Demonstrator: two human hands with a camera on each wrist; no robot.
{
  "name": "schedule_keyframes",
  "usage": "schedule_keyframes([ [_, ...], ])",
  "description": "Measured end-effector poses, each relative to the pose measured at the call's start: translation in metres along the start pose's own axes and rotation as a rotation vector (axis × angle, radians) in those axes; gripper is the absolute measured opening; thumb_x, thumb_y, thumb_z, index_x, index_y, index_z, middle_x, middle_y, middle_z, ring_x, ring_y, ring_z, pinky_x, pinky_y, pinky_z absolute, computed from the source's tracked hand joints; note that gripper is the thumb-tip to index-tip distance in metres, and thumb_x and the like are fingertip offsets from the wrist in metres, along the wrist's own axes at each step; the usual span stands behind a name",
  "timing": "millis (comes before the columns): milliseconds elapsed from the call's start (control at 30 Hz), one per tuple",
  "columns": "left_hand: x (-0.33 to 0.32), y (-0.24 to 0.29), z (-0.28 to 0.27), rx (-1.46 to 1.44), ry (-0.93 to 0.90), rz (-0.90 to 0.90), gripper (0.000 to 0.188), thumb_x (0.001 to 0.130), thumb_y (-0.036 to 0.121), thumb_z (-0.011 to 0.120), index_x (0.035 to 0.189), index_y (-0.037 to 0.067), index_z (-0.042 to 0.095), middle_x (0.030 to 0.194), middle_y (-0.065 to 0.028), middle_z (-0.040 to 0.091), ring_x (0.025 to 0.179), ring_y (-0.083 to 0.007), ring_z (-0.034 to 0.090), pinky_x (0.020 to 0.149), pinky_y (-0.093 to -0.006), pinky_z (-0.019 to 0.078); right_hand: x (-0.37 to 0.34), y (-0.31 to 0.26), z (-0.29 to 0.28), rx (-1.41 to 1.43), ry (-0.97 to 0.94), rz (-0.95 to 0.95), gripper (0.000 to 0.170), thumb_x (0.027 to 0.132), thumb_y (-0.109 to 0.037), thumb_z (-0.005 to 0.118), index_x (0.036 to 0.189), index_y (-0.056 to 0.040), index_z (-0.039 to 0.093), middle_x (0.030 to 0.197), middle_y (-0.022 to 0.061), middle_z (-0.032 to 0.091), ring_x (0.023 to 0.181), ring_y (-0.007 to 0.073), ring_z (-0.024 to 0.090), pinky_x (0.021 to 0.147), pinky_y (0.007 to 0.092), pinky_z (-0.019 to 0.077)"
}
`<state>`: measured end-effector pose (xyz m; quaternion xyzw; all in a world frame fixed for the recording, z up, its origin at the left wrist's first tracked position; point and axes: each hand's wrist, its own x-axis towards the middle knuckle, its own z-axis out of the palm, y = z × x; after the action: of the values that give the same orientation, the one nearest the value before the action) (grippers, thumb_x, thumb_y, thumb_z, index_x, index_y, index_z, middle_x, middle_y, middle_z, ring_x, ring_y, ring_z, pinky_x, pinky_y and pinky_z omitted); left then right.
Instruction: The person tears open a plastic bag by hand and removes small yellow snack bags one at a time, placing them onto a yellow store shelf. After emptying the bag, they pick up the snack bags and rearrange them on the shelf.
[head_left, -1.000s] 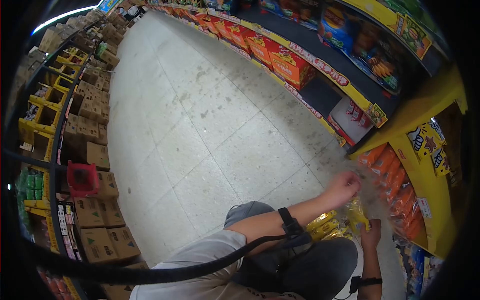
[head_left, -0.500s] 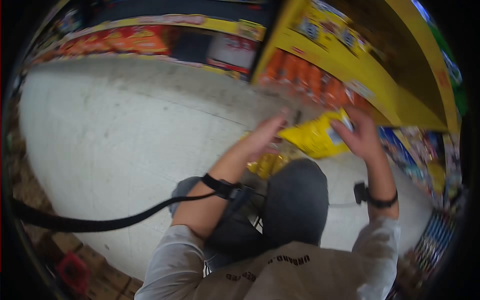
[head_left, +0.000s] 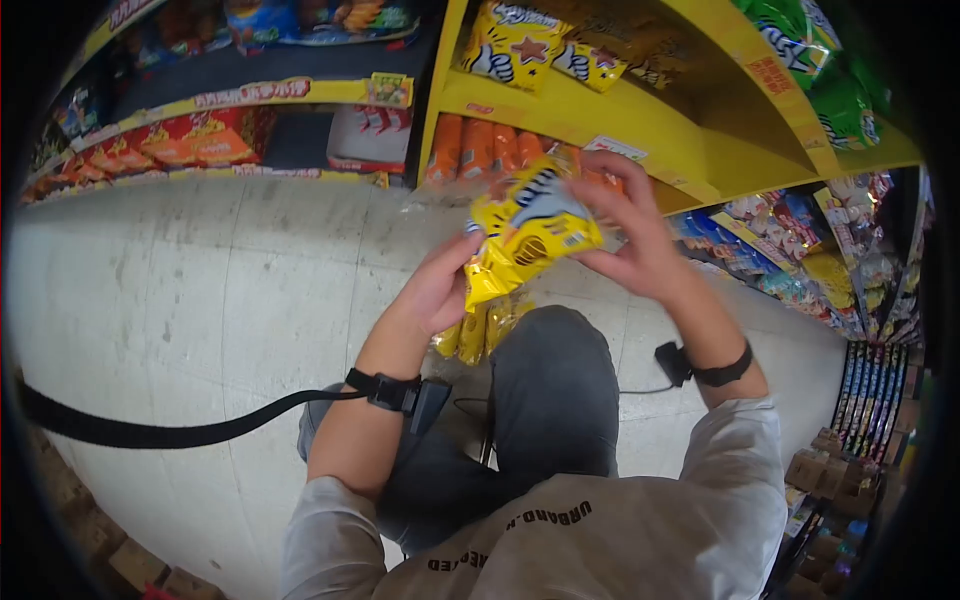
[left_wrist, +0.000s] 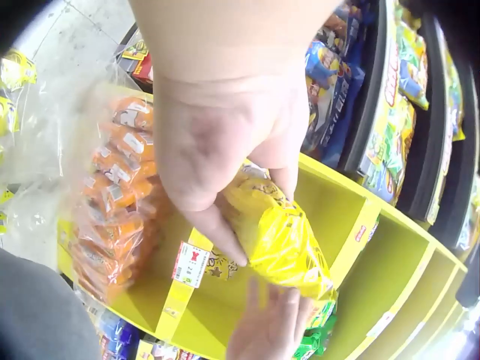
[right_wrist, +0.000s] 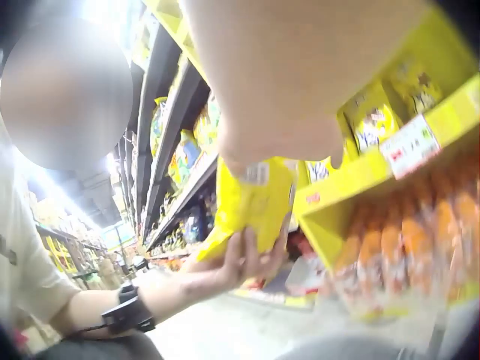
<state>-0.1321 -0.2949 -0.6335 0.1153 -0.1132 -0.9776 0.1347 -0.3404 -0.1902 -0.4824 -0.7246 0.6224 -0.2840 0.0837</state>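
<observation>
A puffed yellow snack bag [head_left: 525, 235] is held tilted between both hands in front of the raised knee. My left hand [head_left: 440, 285] grips its lower left end; in the left wrist view, thumb and fingers [left_wrist: 225, 238] lie on either side of the bag [left_wrist: 285, 244]. My right hand [head_left: 630, 225] holds the upper right end, thumb below and fingers above. Its palm side is hidden in the right wrist view, where the bag [right_wrist: 255, 202] hangs below it. More yellow snack packs [head_left: 475, 330] in clear plastic lie on the floor by the knee.
A yellow display shelf [head_left: 690, 150] stands ahead, with yellow star-printed bags [head_left: 515, 45] on it and orange packs [head_left: 475, 150] in its lower bay. Dark shelves with red boxes [head_left: 215, 140] run to the left. Hanging snack packets [head_left: 780, 240] line the right.
The right hand has lifted the yellow snack bag from beside the floor packs up before the shelf. The left hand has come from beside it to grip its other end. The head view has turned right.
</observation>
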Motion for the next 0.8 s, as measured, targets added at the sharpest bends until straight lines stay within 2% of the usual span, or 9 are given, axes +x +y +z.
schedule_keyframes([
  [100, -0.005, 0.001, 0.017, 0.090, 0.130, 0.223, 0.050, 0.099, 0.015, 0.056, 0.143, 0.004, 0.034, 0.136, -0.0160, 0.052, 0.124, -0.0267, 0.055, 0.105, -0.0404, 0.0453, -0.048, 0.001, 0.053, 0.399, 0.176, 0.549, 0.078, 0.081, -0.020, 0.079, 0.144, -0.0009, 0.037, 0.145, 0.0192, 0.038, 0.129, 0.0313, 0.045, 0.105, 0.0437, 0.0407],
  [167, 0.000, -0.003, 0.017, 0.196, 0.163, 0.330, 0.058, 0.095, 0.005, 0.058, 0.145, 0.004, 0.028, 0.137, -0.0142, 0.050, 0.123, -0.0251, 0.055, 0.104, -0.0398, 0.0459, -0.061, -0.007, 0.071, 0.908, 0.009, 0.730, 0.068, 0.089, -0.023, 0.072, 0.142, 0.0012, 0.037, 0.140, 0.0172, 0.044, 0.124, 0.0257, 0.049, 0.102, 0.0410, 0.0431],
  [333, 0.001, -0.019, 0.019, 0.486, 0.209, 0.444, 0.077, 0.087, -0.006, 0.065, 0.149, 0.004, 0.020, 0.136, -0.0151, 0.049, 0.125, -0.0242, 0.052, 0.106, -0.0369, 0.0436, -0.051, -0.010, 0.084, 1.216, 0.190, 0.841, 0.057, 0.095, -0.027, 0.065, 0.138, -0.0004, 0.040, 0.127, 0.0117, 0.056, 0.118, 0.0181, 0.054, 0.097, 0.0359, 0.0450],
  [400, -0.004, -0.016, 0.018, 0.535, 0.208, 0.405, 0.082, 0.085, -0.006, 0.067, 0.150, 0.003, 0.017, 0.137, -0.0158, 0.049, 0.125, -0.0243, 0.052, 0.105, -0.0367, 0.0439, -0.048, -0.008, 0.077, 1.152, 0.572, 0.919, 0.058, 0.094, -0.027, 0.065, 0.138, 0.0000, 0.040, 0.128, 0.0125, 0.055, 0.117, 0.0185, 0.053, 0.096, 0.0345, 0.0450],
  [533, -0.010, -0.004, 0.017, 0.811, 0.126, 0.414, 0.095, 0.083, -0.005, 0.070, 0.151, -0.001, 0.005, 0.133, -0.0184, 0.049, 0.123, -0.0239, 0.053, 0.102, -0.0361, 0.0463, -0.058, 0.020, 0.069, 0.599, 0.620, 0.769, 0.074, 0.087, -0.034, 0.074, 0.141, -0.0007, 0.037, 0.131, 0.0164, 0.050, 0.122, 0.0219, 0.047, 0.099, 0.0373, 0.0423],
  [567, -0.014, -0.003, 0.017, 0.859, 0.091, 0.402, 0.095, 0.080, -0.003, 0.074, 0.151, -0.002, 0.011, 0.135, -0.0182, 0.049, 0.125, -0.0234, 0.051, 0.104, -0.0354, 0.0441, -0.061, 0.019, 0.062, 0.254, 0.542, 0.571, 0.085, 0.079, -0.038, 0.080, 0.142, -0.0006, 0.036, 0.137, 0.0211, 0.046, 0.128, 0.0295, 0.044, 0.104, 0.0427, 0.0382],
  [600, -0.015, -0.002, 0.017, 0.862, 0.087, 0.403, 0.095, 0.080, -0.003, 0.074, 0.151, -0.002, 0.011, 0.135, -0.0182, 0.049, 0.125, -0.0234, 0.051, 0.104, -0.0354, 0.0441, -0.053, 0.007, 0.049, 0.253, 0.548, 0.569, 0.085, 0.079, -0.038, 0.080, 0.142, -0.0006, 0.036, 0.137, 0.0211, 0.046, 0.128, 0.0295, 0.044, 0.104, 0.0427, 0.0382],
  [667, -0.016, -0.002, 0.015, 1.124, 0.019, 0.285, 0.094, 0.077, 0.000, 0.077, 0.151, -0.003, 0.019, 0.140, -0.0173, 0.048, 0.127, -0.0225, 0.050, 0.105, -0.0344, 0.0422, -0.036, -0.017, 0.031, -0.223, 0.021, 0.216, 0.093, 0.075, -0.035, 0.082, 0.145, 0.0000, 0.033, 0.139, 0.0257, 0.045, 0.132, 0.0403, 0.042, 0.110, 0.0490, 0.0322],
  [800, -0.016, -0.004, 0.025, 1.283, 0.009, 0.399, 0.089, 0.076, -0.002, 0.077, 0.149, -0.002, 0.025, 0.140, -0.0133, 0.046, 0.126, -0.0206, 0.050, 0.103, -0.0345, 0.0440, -0.029, -0.010, 0.045, -0.144, -0.161, 0.260, 0.083, 0.070, -0.036, 0.083, 0.137, -0.0021, 0.047, 0.129, 0.0205, 0.058, 0.123, 0.0380, 0.052, 0.107, 0.0506, 0.0341],
])
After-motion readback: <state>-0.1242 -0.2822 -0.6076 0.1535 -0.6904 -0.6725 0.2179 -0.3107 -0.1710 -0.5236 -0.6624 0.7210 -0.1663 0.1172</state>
